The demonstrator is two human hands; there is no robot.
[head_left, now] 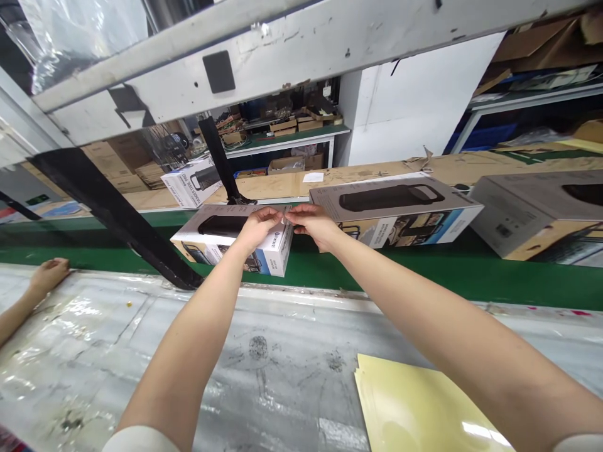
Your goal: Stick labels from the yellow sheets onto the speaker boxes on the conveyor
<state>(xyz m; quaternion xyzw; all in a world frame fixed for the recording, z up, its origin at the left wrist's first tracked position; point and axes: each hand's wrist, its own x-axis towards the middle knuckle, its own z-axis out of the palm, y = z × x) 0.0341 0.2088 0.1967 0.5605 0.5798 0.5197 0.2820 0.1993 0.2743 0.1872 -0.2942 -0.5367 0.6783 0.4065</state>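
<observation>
A printed carton with a picture of a black speaker lies on the green conveyor belt. Over its right end, my left hand is closed in a pinch, the fingertips at the top edge. My right hand pinches too, its fingertips almost meeting those of the left. A tiny whitish bit shows between them, too small to name. Just right of my right hand is a second speaker carton, its near corner partly behind that hand.
Another carton is at the right, and a tilted one stands behind the belt. Yellow sheets lie on the plastic-covered table. A black post and a white beam cross the view. Another person's hand rests at left.
</observation>
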